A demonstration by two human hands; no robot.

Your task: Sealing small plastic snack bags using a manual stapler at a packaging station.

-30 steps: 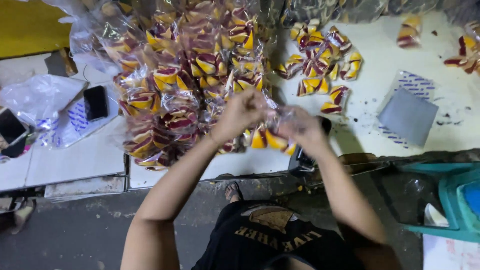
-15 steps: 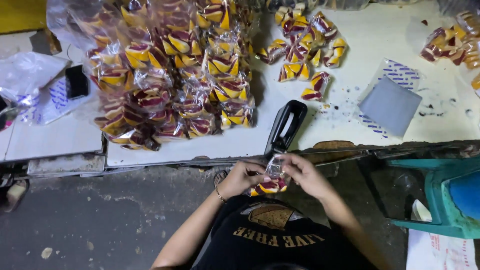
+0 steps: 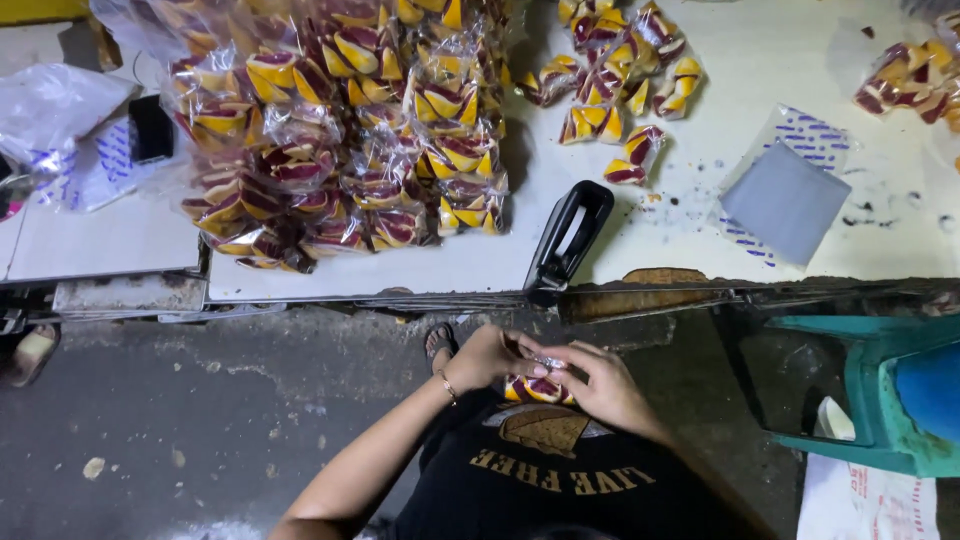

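Both hands have come down from the table to the lap: the left hand [image 3: 487,357] and right hand [image 3: 598,385] pinch the top of a small bag [image 3: 538,386] of red-and-yellow snacks between them. The black sealer [image 3: 568,236] now sits untouched at the table [image 3: 450,268] edge, beside the pile [image 3: 340,130] of filled bags.

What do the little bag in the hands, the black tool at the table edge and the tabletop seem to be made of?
Bag: thin clear plastic, glossy; the red and yellow pieces show through it.
Black tool: looks like hard moulded plastic with a dull sheen, though metal parts may be hidden.
Tabletop: seemingly white laminated board, smooth and stained; its chipped edge shows brown underneath.
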